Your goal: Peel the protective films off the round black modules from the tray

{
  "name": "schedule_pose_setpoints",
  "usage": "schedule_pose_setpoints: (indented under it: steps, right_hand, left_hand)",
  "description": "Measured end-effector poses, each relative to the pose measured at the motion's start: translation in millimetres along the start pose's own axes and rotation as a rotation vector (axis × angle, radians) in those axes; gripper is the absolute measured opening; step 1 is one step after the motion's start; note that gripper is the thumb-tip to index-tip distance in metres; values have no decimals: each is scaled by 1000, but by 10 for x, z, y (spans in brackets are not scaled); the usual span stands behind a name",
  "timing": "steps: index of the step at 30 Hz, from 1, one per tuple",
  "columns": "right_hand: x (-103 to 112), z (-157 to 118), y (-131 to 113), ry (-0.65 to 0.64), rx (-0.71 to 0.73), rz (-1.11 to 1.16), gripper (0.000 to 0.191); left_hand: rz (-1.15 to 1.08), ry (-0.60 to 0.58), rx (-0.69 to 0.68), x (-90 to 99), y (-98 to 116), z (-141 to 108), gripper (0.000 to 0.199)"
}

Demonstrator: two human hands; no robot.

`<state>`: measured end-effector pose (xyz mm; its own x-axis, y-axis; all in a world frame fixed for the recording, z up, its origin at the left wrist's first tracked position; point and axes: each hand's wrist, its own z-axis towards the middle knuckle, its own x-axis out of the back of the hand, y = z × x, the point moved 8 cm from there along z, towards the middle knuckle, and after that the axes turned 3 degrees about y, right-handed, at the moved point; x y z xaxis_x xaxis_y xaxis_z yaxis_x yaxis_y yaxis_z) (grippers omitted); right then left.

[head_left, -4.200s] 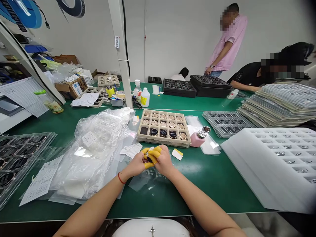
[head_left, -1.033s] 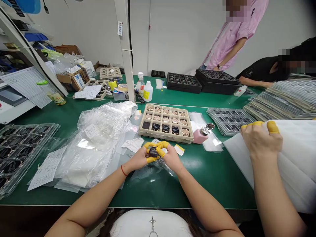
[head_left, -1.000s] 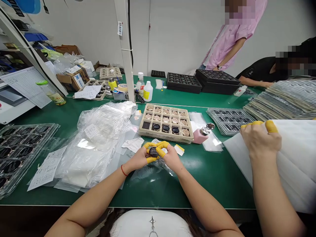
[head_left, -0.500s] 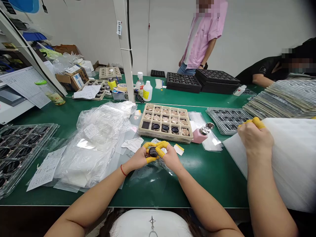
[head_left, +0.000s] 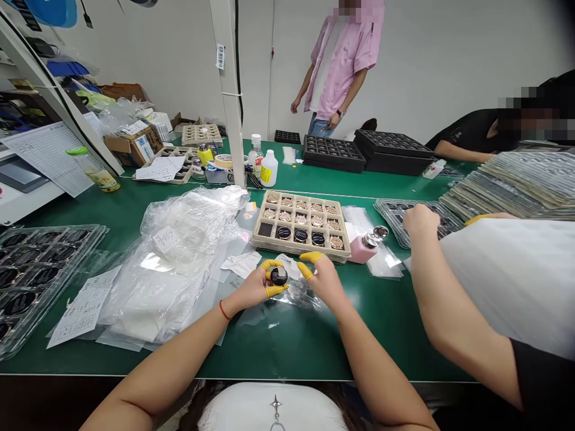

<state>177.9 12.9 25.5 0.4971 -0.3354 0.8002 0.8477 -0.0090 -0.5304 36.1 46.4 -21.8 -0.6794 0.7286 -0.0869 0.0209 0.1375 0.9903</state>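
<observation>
My left hand (head_left: 251, 288), in yellow finger cots, grips a round watch head (head_left: 279, 276) by its edge. The watch head's black side with pale print faces up. To the right of it, my right hand (head_left: 327, 281) has its cot-covered thumb and forefinger spread, with nothing visible between them. Clear plastic film (head_left: 302, 293) lies between the hands on the green table. Just beyond stands a beige compartment tray (head_left: 269, 242) of watch heads, several rose-gold and three black-faced; its front-left compartment holds none. A crumpled white cloth (head_left: 241, 263) lies beside my left hand.
A pink pump bottle (head_left: 362, 248) stands right of the tray. Bagged sheets (head_left: 179, 263) and a clear watch tray (head_left: 45, 251) cover the left. At right, a co-worker's arm (head_left: 444, 281) reaches over a white sheet (head_left: 516, 275) towards stacked plastic trays (head_left: 516, 179).
My right hand has come off the watch head and moved right, its fingers opening. My left hand keeps hold. The co-worker's arm has swung left and forward; the person in pink has moved left.
</observation>
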Motion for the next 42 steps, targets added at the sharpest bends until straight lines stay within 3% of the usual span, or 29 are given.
schedule_pose_setpoints:
  steps: [4, 7, 10, 13, 16, 18, 20, 25, 34, 37, 42]
  right_hand:
    - [8, -84, 639, -194, -252, -438, 25]
    - [-9, -214, 949, -246, -375, -471, 31]
    - [-28, -311, 1008, -238, -438, -400, 26]
    - [16, -312, 692, -80, -339, -175, 19]
    - [41, -312, 55, 70, -13, 133, 20]
    - [-25, -344, -311, 79, 169, 194, 20]
    - [-130, -350, -500, 77, 243, 120, 20]
    - [-304, -207, -472, 82, 231, -74, 19]
    - [-119, -20, -356, 45, 203, -35, 20]
    - [-66, -96, -503, 27, 333, -39, 26]
    - [-188, -305, -702, 32, 544, -226, 32]
  left_hand:
    - [37, 14, 13, 21, -17, -3, 55]
    - [51, 2, 10, 13, -8, -13, 56]
    - [71, 0, -2, 11, 6, -21, 56]
    - [89, 2, -25, 8, 22, -21, 53]
    - [88, 3, -58, -1, 45, -21, 50]
    - [59, -13, -75, -15, 56, -24, 49]
    - [34, -29, -87, -22, 64, -28, 49]
    - [6, -46, -97, 11, 69, -21, 53]
    - [-5, -50, -39, -6, -21, 17, 60]
    - [43, -50, -51, 3, -4, 13, 55]
    - [56, -69, -75, 15, -14, 10, 52]
